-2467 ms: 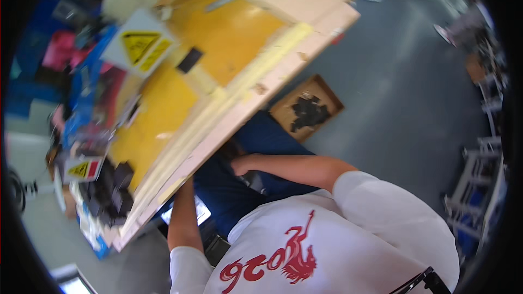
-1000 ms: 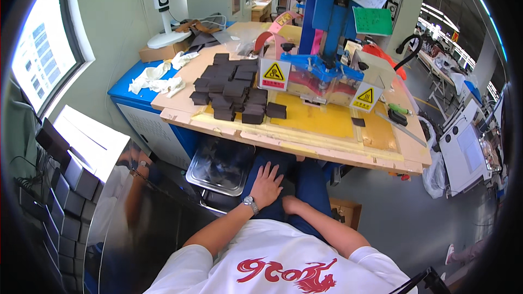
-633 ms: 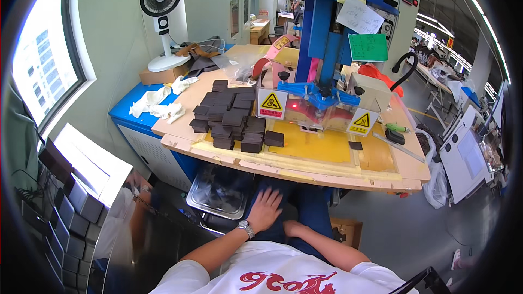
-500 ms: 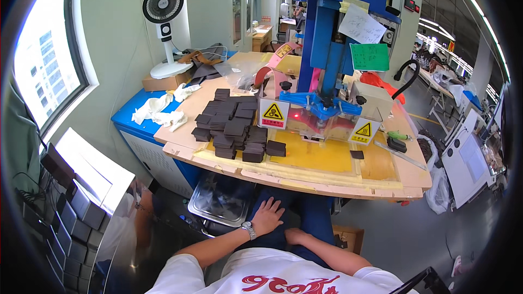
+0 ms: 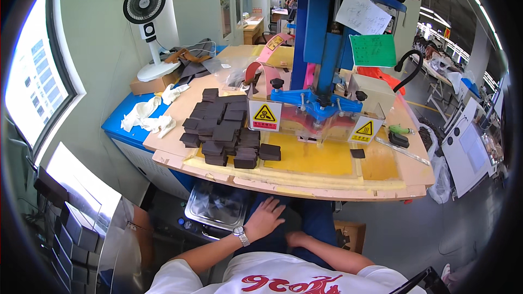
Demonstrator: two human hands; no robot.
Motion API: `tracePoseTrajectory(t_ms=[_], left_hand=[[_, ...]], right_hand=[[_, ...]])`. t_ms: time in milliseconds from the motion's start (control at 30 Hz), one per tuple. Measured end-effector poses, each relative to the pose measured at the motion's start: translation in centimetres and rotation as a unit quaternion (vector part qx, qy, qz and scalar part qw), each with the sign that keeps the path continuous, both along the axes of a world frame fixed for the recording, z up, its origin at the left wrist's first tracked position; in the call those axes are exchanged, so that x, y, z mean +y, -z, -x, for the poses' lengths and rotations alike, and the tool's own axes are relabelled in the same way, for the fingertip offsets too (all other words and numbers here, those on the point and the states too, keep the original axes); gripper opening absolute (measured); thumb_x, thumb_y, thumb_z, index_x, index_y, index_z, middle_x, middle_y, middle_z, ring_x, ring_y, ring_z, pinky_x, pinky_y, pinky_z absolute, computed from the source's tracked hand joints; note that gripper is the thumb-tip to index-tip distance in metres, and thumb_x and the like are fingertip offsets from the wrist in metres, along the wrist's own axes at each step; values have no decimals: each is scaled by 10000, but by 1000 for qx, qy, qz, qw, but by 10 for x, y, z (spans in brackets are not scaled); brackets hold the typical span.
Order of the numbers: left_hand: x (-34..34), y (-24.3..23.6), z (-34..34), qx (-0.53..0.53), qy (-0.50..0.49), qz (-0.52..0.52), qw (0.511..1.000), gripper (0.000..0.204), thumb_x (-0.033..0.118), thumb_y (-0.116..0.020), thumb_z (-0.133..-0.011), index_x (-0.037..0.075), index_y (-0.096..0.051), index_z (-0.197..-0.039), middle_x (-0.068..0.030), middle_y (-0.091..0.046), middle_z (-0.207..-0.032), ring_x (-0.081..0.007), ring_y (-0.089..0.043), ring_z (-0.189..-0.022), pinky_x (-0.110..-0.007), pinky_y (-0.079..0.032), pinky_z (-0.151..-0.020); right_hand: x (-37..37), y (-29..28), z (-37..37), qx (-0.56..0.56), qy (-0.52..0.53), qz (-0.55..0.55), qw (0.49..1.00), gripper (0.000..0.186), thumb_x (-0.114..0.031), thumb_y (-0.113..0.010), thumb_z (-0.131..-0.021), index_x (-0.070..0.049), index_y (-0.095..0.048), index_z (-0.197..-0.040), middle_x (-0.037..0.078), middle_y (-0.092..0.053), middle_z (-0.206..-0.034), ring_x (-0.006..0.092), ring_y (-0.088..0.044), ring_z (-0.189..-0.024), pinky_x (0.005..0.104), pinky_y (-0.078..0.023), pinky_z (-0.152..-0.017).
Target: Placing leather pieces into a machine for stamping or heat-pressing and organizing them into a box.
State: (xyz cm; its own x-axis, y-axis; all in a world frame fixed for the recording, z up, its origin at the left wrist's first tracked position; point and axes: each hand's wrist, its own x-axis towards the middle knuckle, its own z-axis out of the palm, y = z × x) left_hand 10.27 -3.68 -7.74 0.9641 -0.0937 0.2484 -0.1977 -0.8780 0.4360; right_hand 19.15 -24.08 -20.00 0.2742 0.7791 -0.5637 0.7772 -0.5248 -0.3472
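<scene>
My left hand [image 5: 265, 221], with a watch [image 5: 240, 234] on its wrist, lies on my thigh with the fingers stretched apart and nothing in it. Against my other leg rests my right hand [image 5: 297, 239]; its fingers are hidden. Both hands are below the table edge, apart from everything on the tabletop. Several stacks of small dark brown rectangular pieces [image 5: 224, 130] stand on the left of the table. A single dark piece [image 5: 357, 153] lies on the yellow plate [image 5: 310, 159] under the blue press [image 5: 317, 103].
Clear guards with warning signs [image 5: 265, 116] flank the press head. White gloves [image 5: 143, 115] and a fan [image 5: 145, 5] are at the left; a metal ruler [image 5: 402, 151] lies at the right. A metal tray [image 5: 217, 207] and a cardboard box [image 5: 353, 235] sit below the table.
The whole view has shifted slightly, with the table and press appearing a little nearer and the left-side things further left. My hands keep the same resting pose.
</scene>
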Motion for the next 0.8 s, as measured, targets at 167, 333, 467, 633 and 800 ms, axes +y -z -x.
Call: tracePoseTrajectory(t_ms=[167,333,467,633,800], left_hand=[[-21,15,13,-24,33,-133,990,462,341,-654,-1025,79,-696,-1403,-134,-588,-1540,-397,-434,-1515,-579,-331,-1264],[-21,36,14,-41,58,-202,977,411,358,-705,-984,92,-761,-1293,-102,-670,-1441,-413,-513,-1433,-616,-402,-1189],[-12,39,-9,137,89,-67,984,547,455,-649,-1015,170,-663,-1482,-68,-573,-1591,-374,-396,-1555,-717,-307,-1220],[-26,77,-3,-19,88,-214,973,521,405,-638,-1019,150,-658,-1474,-83,-609,-1555,-371,-430,-1538,-668,-285,-1248],[-33,-36,-3,96,147,-91,980,439,256,-650,-1013,22,-684,-1383,-155,-694,-1408,-393,-532,-1446,-541,-391,-1211]], right_hand=[[-6,40,-17,-47,-42,18,998,243,-194,-695,-859,-12,-840,-930,250,-796,-1021,405,-785,-899,523,-613,-794],[3,74,-7,20,-68,36,997,313,-194,-623,-940,5,-808,-1095,262,-785,-1123,362,-781,-983,506,-605,-864],[-2,100,-37,-7,-13,-5,1000,312,-182,-623,-938,8,-803,-1109,262,-784,-1125,370,-779,-987,509,-603,-863],[-6,125,-50,7,-11,-35,999,314,-162,-622,-935,12,-794,-1131,261,-782,-1128,382,-774,-994,514,-601,-863],[-12,147,-54,38,-37,-48,997,318,-141,-621,-932,16,-786,-1153,261,-781,-1131,394,-770,-1000,519,-598,-862]])
